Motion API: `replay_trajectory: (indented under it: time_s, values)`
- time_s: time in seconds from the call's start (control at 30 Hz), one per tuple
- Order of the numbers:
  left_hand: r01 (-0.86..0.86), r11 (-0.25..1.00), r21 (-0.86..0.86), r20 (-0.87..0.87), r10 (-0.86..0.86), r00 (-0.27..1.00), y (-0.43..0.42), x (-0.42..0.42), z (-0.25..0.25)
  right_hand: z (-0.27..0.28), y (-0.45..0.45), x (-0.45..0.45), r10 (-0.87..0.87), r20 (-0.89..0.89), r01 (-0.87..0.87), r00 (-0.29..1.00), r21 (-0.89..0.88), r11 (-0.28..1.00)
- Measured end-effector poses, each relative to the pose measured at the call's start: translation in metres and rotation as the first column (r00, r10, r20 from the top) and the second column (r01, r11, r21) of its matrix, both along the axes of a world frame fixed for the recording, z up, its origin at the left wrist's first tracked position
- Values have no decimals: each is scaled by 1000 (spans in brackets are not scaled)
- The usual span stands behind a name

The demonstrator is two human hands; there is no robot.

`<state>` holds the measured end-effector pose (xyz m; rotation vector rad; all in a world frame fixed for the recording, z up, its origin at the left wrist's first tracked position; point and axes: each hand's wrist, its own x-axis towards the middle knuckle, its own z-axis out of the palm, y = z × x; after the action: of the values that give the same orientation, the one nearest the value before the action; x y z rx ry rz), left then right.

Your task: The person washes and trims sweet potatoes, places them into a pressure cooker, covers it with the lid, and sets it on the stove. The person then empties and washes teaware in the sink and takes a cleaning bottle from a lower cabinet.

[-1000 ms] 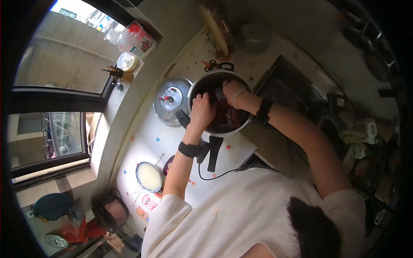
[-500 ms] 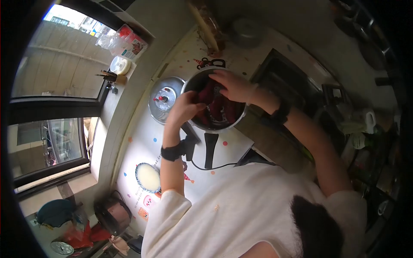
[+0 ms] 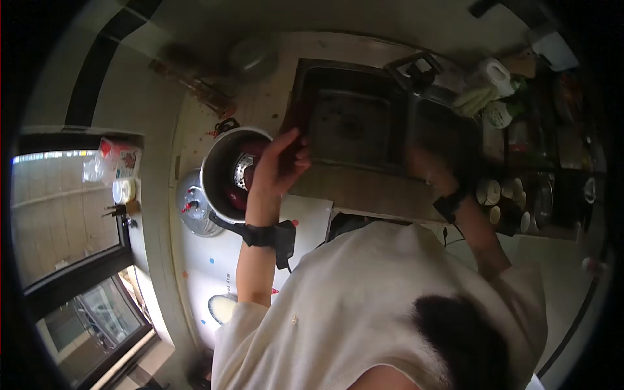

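Observation:
My left hand (image 3: 278, 166) is raised over the right rim of a metal pressure cooker pot (image 3: 208, 175). Its fingers are curled around what looks like a dark red sweet potato (image 3: 309, 123), which blends into the shadow behind. Inside the pot, more dark red sweet potatoes (image 3: 235, 196) lie around a perforated metal steamer rack (image 3: 244, 170). The pot's lid (image 3: 195, 218), with a red knob, rests on the counter beside it. Over the front of the sink (image 3: 354, 127), my right hand (image 3: 430, 168) is smeared by motion, so its fingers cannot be made out.
A bowl with pale contents (image 3: 223, 309) sits on the counter nearer my body. To the right of the sink are a white jug (image 3: 498, 77), green vegetables (image 3: 497, 114) and several white cups (image 3: 494, 192). A clear lid (image 3: 252, 58) lies at the back.
My view has turned right. Both hands have left the pot's inside: the left to its rim with a dark red sweet potato, the right to the sink. The steamer rack is more exposed.

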<state>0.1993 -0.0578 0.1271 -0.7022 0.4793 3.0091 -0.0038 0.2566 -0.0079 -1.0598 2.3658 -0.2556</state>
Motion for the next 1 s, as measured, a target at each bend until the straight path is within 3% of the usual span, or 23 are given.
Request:
replay_trajectory:
  time_s: [0.03,0.13,0.23,0.27,0.37,0.4,0.47,0.57,0.67,0.77,0.87,0.97,1.0]
  values:
    - [27,999,-32,47,-26,999,8,-12,-5,-10,14,5,40,-61,-39,997,19,999]
    - [125,992,-33,106,-121,987,30,-39,-8,-49,44,11,-82,-43,87,996,124,988]
    - [258,965,-39,95,-254,963,45,-51,-7,-68,54,8,-114,6,106,993,307,946]
    - [325,945,-19,3,-325,946,44,-52,-13,-71,54,8,-124,39,101,992,372,923]
    - [289,933,-213,118,-269,956,54,-55,-13,-69,70,13,-30,-23,34,999,166,986]
    - [289,919,-268,152,-255,955,57,-56,-12,-64,70,16,-117,-39,115,992,-39,993]
    - [282,883,-375,214,-214,953,60,-58,-12,-55,65,23,-282,-21,245,959,-434,867]
    - [326,832,-449,229,-245,942,56,-55,-29,12,35,40,-384,179,419,906,-514,749]
    - [375,718,-586,306,-233,923,58,-56,-42,59,-4,60,-262,82,252,962,-644,722]
    - [434,563,-703,349,-258,901,62,-60,-42,78,-38,66,-121,-127,19,984,-610,793]
    - [474,546,-691,358,-311,880,63,-61,-46,88,-54,68,-112,-58,49,992,-640,767]
    - [484,518,-705,328,-367,871,61,-59,-39,83,-57,67,-100,-126,-1,987,-629,778]
    - [488,587,-646,325,-367,871,64,-58,-36,81,-57,67,-87,-140,-20,986,-624,781]
